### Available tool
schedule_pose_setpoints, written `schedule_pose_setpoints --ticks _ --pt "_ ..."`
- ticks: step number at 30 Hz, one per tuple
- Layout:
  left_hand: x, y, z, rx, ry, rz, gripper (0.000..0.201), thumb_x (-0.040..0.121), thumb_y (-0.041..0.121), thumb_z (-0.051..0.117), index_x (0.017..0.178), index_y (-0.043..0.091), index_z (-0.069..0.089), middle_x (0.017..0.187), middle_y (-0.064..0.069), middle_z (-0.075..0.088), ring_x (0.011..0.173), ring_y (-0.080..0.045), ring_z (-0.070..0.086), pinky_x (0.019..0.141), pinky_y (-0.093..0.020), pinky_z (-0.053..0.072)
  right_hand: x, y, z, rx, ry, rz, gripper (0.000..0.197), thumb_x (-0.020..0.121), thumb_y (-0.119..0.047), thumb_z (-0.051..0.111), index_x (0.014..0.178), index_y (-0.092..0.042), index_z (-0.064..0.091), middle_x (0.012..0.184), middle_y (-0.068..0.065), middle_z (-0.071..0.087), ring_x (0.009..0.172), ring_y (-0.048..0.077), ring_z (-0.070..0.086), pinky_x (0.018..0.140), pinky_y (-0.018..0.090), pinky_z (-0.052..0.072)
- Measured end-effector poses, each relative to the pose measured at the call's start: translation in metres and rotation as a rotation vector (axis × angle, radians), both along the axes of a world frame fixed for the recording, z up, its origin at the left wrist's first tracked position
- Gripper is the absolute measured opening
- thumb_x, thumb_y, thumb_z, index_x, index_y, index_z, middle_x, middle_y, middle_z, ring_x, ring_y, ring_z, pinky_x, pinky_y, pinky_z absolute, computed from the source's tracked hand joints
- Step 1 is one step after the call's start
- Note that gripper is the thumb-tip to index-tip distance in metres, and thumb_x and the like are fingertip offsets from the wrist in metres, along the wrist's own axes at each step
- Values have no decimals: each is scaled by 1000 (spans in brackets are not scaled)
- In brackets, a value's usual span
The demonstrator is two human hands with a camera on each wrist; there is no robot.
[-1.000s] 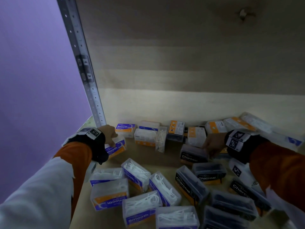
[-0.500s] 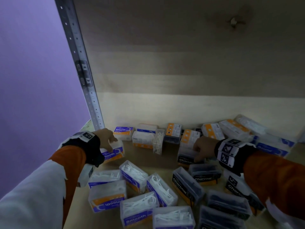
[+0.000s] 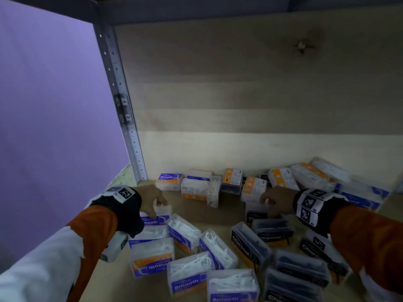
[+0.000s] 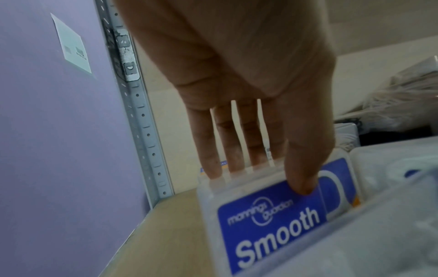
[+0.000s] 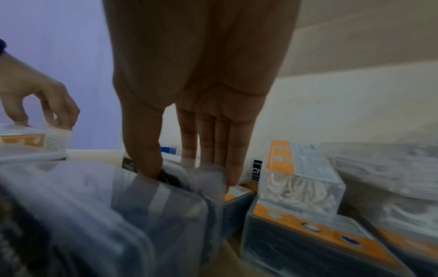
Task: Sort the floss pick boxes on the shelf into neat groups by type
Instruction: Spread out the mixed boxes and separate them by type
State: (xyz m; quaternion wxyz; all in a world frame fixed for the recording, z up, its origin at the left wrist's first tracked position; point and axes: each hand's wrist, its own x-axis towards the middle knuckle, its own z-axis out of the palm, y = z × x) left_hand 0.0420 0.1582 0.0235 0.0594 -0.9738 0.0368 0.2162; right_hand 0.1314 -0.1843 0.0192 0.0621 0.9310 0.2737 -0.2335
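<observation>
Smooth box (image 4: 279, 211), at the left of the shelf (image 3: 220, 214) beside the other white boxes (image 3: 185, 253), was pinched by the left hand (image 3: 150, 199), thumb on the label and fingers (image 4: 208, 150) behind, apparently to seat it with its kind; charcoal box (image 3: 256, 211), right of centre among the dark boxes (image 3: 272, 233), was likewise pinched by the right hand (image 3: 277, 199); mixed boxes (image 3: 233, 182) lined the back wall.
</observation>
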Motion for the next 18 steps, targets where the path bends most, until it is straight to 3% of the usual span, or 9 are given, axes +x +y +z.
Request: schedule_pose_setpoints --ticks 3,7,9,11,13,14,16,18 --pt "-4 2 0 -2 12 5 57 84 21 67 137 16 47 131 -6 55 114 -19 54 55 4 32 -2 -3 0 -34 -37 29 46 94 -22 55 137 -12 44 134 12 51 120 24 52 96 29 44" --pt "-11 1 1 -9 19 14 57 84 21 67 138 16 46 132 -6 53 94 -8 46 54 8 29 -5 -6 2 -50 -51 31 46 96 -21 51 141 -15 41 140 8 45 125 22 47 103 30 40" --pt "-13 -1 1 -9 15 28 58 85 21 66 139 16 45 134 -6 52 99 -11 49 54 8 28 -6 -8 2 -58 -67 27 46 97 -22 50 142 -16 41 141 7 44 126 22 47 106 31 40" --pt "-16 -3 0 -3 10 47 58 86 21 65 140 16 42 135 -4 50 115 -18 52 54 5 28 -6 -8 2 -72 -74 32 47 98 -21 49 143 -15 39 143 7 43 128 22 47 107 30 39" --pt "-17 -5 -1 1 7 70 59 88 20 63 142 16 39 137 -4 48 122 -19 49 63 -3 34 -8 -7 2 -71 -73 36 48 98 -20 48 144 -14 37 145 6 42 129 21 46 106 28 38" --pt "-19 -7 -1 4 6 83 59 88 20 62 142 17 38 137 -4 48 123 -19 47 73 -9 37 -9 -7 2 -65 -70 37 48 99 -20 47 145 -13 36 146 7 41 129 20 46 105 27 37" --pt "-23 -8 -1 10 -3 103 59 89 20 60 143 17 36 139 -4 45 126 -18 45 93 -18 36 -12 -6 3 -53 -70 31 46 100 -19 45 144 -11 37 145 7 42 129 20 46 103 26 37" --pt "-27 -8 -1 2 -13 123 58 91 20 57 144 18 34 143 -3 42 128 -18 42 101 -20 33 -15 -5 5 -43 -71 22 42 99 -21 46 140 -8 45 141 9 48 126 22 49 101 26 38"
